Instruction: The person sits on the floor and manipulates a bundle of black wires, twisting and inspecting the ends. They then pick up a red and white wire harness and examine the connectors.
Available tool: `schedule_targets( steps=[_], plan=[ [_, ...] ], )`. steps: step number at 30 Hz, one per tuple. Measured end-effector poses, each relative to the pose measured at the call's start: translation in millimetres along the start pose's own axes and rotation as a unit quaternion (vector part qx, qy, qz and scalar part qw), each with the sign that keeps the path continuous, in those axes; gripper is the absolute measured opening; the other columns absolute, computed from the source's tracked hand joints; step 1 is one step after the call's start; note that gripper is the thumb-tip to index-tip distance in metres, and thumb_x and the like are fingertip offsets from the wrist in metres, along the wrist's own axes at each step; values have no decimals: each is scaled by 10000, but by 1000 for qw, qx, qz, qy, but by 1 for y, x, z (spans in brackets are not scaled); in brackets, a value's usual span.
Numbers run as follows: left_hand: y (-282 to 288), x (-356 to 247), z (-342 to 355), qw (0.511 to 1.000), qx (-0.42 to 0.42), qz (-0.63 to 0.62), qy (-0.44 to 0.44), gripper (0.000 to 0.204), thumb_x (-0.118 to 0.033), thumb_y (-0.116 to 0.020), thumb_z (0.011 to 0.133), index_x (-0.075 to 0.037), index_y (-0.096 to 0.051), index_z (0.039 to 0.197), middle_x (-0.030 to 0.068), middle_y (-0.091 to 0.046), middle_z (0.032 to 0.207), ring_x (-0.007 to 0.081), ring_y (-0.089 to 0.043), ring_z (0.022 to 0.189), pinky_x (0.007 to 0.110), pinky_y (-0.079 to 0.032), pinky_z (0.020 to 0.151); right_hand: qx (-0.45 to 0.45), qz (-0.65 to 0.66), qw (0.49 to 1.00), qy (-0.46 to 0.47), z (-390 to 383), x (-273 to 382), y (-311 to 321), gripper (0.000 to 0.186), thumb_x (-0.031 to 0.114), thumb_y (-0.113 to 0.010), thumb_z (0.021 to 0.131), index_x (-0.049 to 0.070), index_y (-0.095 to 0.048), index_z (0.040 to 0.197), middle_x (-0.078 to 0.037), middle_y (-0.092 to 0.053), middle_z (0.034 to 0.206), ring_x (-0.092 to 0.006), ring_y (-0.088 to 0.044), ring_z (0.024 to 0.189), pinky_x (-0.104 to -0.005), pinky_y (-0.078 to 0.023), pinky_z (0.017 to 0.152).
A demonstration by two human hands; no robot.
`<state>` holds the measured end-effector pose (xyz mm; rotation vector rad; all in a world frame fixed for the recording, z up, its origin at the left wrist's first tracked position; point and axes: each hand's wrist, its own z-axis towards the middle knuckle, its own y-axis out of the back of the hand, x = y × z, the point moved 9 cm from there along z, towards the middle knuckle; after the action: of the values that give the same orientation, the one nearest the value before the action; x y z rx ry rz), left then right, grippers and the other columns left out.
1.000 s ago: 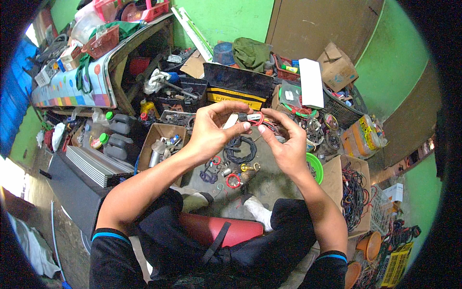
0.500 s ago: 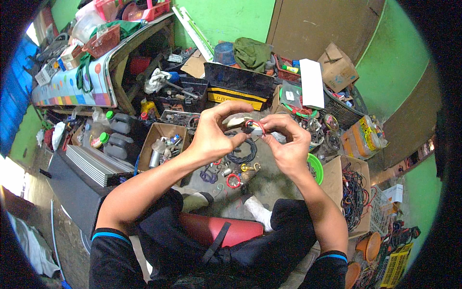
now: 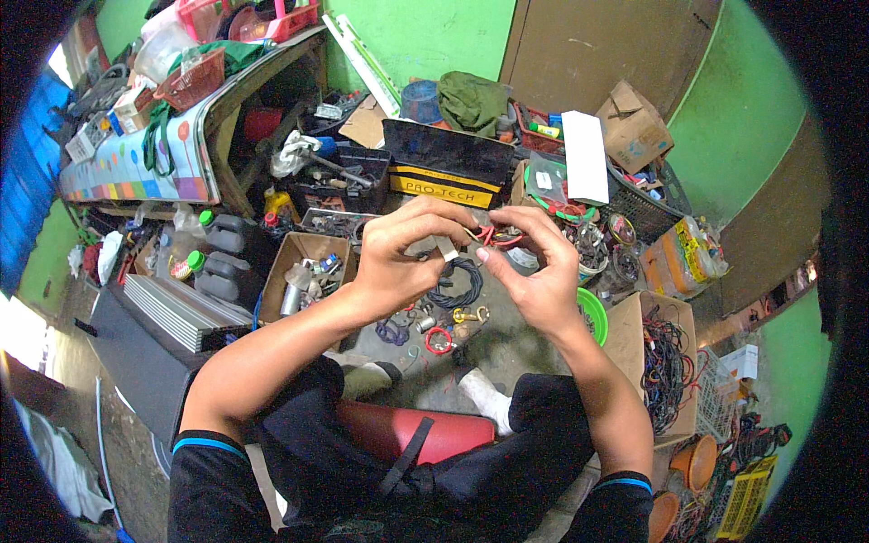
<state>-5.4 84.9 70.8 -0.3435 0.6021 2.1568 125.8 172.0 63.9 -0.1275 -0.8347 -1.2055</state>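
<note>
Both hands are raised in front of me over the floor. My left hand (image 3: 403,258) has its fingers curled in a pinch around a small bundle of wires, and a pale, flat piece (image 3: 447,249) sticks out below its fingertips. Thin red wires (image 3: 489,237), with a yellowish one among them, span the gap to my right hand (image 3: 541,271). The right fingers bend around the wires' other end, the thumb a little below; the exact grip is partly hidden. Under the hands lie a coil of black cable (image 3: 460,288), a red ring (image 3: 439,341) and a brass-coloured hook-like part (image 3: 471,315).
A cardboard box of metal parts (image 3: 294,288) stands to the left, beside dark jugs with green caps (image 3: 222,274). At right are a green bowl (image 3: 593,317) and a box (image 3: 625,357) full of cables. A black-and-yellow toolbox (image 3: 444,185) sits ahead. A red seat (image 3: 407,433) is between my legs.
My hands have drawn slightly apart and turned, so the red wires now stretch between them. The light-coloured piece by my left fingers has tipped downward.
</note>
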Motion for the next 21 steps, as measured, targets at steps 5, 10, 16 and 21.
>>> schedule_targets(
  steps=[5, 10, 16, 21],
  plan=[
    [-5, -2, 4, 999, 5, 34, 34, 420, 84, -666, 641, -27, -623, 1044, 136, -589, 1123, 227, -599, 1037, 312, -521, 824, -5, -23, 999, 29, -2, 3, 3, 312, -23, -735, 661, 4, -656, 962, -120, -648, 955, -229, -641, 889, -312, -509, 776],
    [-23, 6, -2, 990, 112, -15, 82, 527, -18, -761, 681, -4, -559, 1167, 130, -591, 1137, 190, -594, 1038, 295, -519, 830, -41, -40, 997, 44, -1, 14, 10, 339, -69, -723, 635, 11, -652, 957, -119, -647, 950, -222, -645, 877, -303, -514, 754],
    [-14, 21, -6, 987, 41, -16, 152, 302, -41, -776, 721, 6, -646, 990, 98, -665, 973, 149, -626, 926, 284, -507, 809, -25, -51, 995, 76, -1, 14, 5, 362, -54, -739, 632, 12, -645, 975, -116, -647, 951, -220, -645, 883, -304, -514, 767],
    [-5, 16, -3, 997, -8, -21, 70, 240, 49, -748, 663, -5, -649, 874, 105, -673, 962, 206, -651, 909, 323, -512, 815, 11, 52, 998, -35, -2, -9, -1, 314, 45, -740, 735, 3, -641, 1030, -98, -654, 1012, -183, -635, 931, -302, -512, 799]
  ],
)
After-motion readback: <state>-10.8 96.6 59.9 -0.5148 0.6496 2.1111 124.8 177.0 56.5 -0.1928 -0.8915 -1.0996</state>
